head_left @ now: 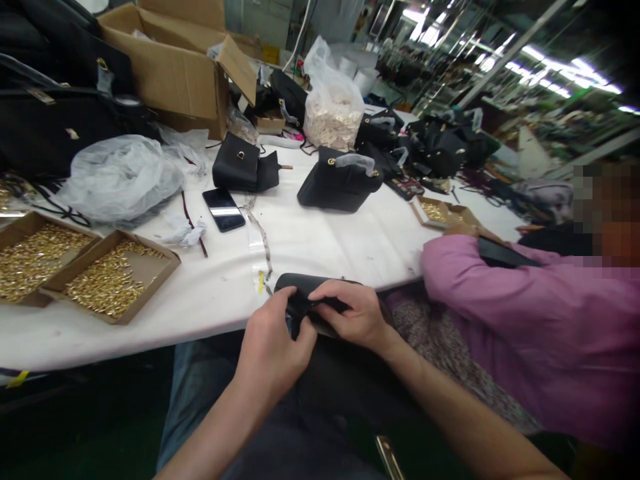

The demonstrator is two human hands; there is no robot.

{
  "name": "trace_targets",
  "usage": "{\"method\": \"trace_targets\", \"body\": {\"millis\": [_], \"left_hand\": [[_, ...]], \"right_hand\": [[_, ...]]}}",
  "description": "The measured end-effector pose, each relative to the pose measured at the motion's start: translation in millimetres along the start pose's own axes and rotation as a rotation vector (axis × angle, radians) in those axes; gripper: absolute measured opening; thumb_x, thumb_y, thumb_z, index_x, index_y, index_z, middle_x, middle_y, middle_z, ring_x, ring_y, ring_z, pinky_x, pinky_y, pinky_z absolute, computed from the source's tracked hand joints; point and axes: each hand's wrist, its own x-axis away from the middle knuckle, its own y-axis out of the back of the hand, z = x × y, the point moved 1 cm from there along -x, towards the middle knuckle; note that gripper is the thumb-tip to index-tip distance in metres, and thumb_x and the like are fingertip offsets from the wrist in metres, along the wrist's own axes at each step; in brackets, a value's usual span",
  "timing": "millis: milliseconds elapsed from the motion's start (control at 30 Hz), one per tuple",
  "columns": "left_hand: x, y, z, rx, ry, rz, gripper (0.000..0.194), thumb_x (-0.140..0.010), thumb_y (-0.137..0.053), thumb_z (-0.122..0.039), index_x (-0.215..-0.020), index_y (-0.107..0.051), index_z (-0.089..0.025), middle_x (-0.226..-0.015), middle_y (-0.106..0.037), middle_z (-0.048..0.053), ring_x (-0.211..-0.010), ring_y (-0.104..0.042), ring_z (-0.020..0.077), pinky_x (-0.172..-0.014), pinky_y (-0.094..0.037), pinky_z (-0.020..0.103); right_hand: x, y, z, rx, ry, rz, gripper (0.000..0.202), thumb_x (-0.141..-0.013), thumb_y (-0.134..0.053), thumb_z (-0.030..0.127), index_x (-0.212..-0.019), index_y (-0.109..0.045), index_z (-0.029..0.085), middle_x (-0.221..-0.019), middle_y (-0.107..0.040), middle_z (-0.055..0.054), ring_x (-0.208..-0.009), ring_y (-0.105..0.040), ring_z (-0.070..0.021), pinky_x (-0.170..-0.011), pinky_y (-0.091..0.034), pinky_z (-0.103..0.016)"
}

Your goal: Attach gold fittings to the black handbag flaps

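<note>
The black piece (306, 281) lies just beyond and between left hand (277, 337) and right hand (353, 315), long axis running crosswise; both pinch it, fingertips narrow, neither clearly nearer.

Held piece (306, 280): smooth, leather-like, low sheen. Worktop (345, 247): smooth, slightly creased covering; paper or plastic, can't tell from where I stand. Bits (105, 287): shiny, gold-toned metal. Tray (151, 291) and box (177, 87): matt cardboard. Phone (221, 205): glossy, glass-like face. Film (127, 175): crinkled, see-through plastic. Sleeve (465, 283): soft matt cloth. Jeans (193, 393): denim.
</note>
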Motion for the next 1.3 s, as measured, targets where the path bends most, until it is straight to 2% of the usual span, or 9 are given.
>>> {"method": "trace_targets", "body": {"millis": [100, 267, 400, 500, 633, 833, 933, 1033, 1300], "left_hand": [[-1, -0.7, 2, -0.188, -0.073, -0.010, 0.048, -0.099, -0.062, -0.024, -0.147, -0.064, -0.016, -0.133, -0.077, 0.016, -0.115, -0.077, 0.0360, -0.103, -0.066, 0.051], [-9, -1.0, -3, -0.518, -0.201, 0.039, 0.045, -0.102, -0.050, -0.017, -0.145, -0.061, -0.008, -0.110, -0.080, 0.017, -0.094, -0.080, 0.0365, -0.078, -0.064, 0.045], [-18, 5.3, -17, -0.638, -0.182, 0.135, 0.027, -0.103, -0.049, -0.015, -0.122, -0.068, -0.015, -0.095, -0.079, 0.011, -0.083, -0.078, 0.0338, -0.065, -0.051, 0.040], [-29, 10.9, -24, -0.704, -0.188, 0.164, 0.020, -0.103, -0.049, -0.017, -0.107, -0.068, -0.018, -0.088, -0.077, 0.010, -0.077, -0.075, 0.0321, -0.061, -0.037, 0.039], [-55, 18.3, -25, -0.667, -0.218, 0.190, 0.015, -0.097, -0.056, -0.019, -0.086, -0.067, -0.019, -0.079, -0.072, 0.010, -0.073, -0.069, 0.0283, -0.063, -0.029, 0.038], [-108, 28.2, -24, -0.403, -0.176, 0.315, 0.027, -0.081, -0.063, -0.017, -0.059, -0.049, -0.020, -0.054, -0.036, -0.002, -0.055, -0.043, 0.0157, -0.057, -0.025, 0.036], [-125, 30.2, -24, -0.413, -0.143, 0.360, 0.029, -0.079, -0.061, -0.016, -0.054, -0.046, -0.020, -0.052, -0.030, -0.003, -0.052, -0.036, 0.0143, -0.055, -0.022, 0.037], [-132, 29.7, -24, -0.462, -0.175, 0.360, 0.029, -0.080, -0.061, -0.018, -0.055, -0.047, -0.020, -0.053, -0.031, -0.002, -0.054, -0.037, 0.0146, -0.056, -0.023, 0.036], [-130, 25.0, -28, -0.552, -0.179, 0.292, 0.025, -0.083, -0.060, -0.020, -0.059, -0.051, -0.020, -0.055, -0.034, -0.002, -0.056, -0.039, 0.0164, -0.059, -0.027, 0.036]], "right_hand": [[-5, -1, -3, -0.029, 0.045, 0.075, 0.028, -0.098, -0.075, 0.012, -0.122, -0.077, 0.026, -0.110, -0.085, -0.004, -0.098, -0.083, -0.0191, -0.090, -0.068, -0.029], [-17, -1, -5, -0.053, 0.058, 0.185, 0.028, -0.101, -0.071, 0.013, -0.125, -0.075, 0.026, -0.114, -0.084, -0.003, -0.100, -0.082, -0.0192, -0.093, -0.066, -0.030], [-23, 4, -8, -0.068, 0.005, 0.206, 0.024, -0.101, -0.072, 0.018, -0.123, -0.074, 0.025, -0.116, -0.083, -0.005, -0.104, -0.080, -0.0214, -0.097, -0.065, -0.033], [-28, 9, -8, -0.087, -0.053, 0.229, 0.023, -0.099, -0.072, 0.019, -0.122, -0.073, 0.024, -0.116, -0.081, -0.006, -0.106, -0.078, -0.0222, -0.099, -0.064, -0.034], [-40, 13, -10, -0.151, -0.142, 0.236, 0.030, -0.094, -0.074, 0.016, -0.123, -0.070, 0.022, -0.113, -0.079, -0.005, -0.104, -0.077, -0.0214, -0.098, -0.061, -0.033], [-59, 14, -25, -0.275, -0.242, 0.240, 0.037, -0.086, -0.074, 0.015, -0.122, -0.068, 0.020, -0.104, -0.077, -0.003, -0.093, -0.072, -0.0179, -0.085, -0.056, -0.029], [-69, 13, -35, -0.270, -0.241, 0.237, 0.037, -0.082, -0.073, 0.014, -0.119, -0.068, 0.019, -0.099, -0.075, -0.001, -0.089, -0.069, -0.0165, -0.082, -0.054, -0.028], [-76, 13, -44, -0.257, -0.223, 0.233, 0.034, -0.081, -0.073, 0.016, -0.115, -0.069, 0.019, -0.095, -0.073, 0.000, -0.084, -0.067, -0.0150, -0.079, -0.051, -0.027], [-80, 13, -59, -0.316, -0.223, 0.245, 0.032, -0.079, -0.073, 0.015, -0.111, -0.071, 0.017, -0.094, -0.072, 0.000, -0.083, -0.066, -0.0136, -0.079, -0.052, -0.027]]}}
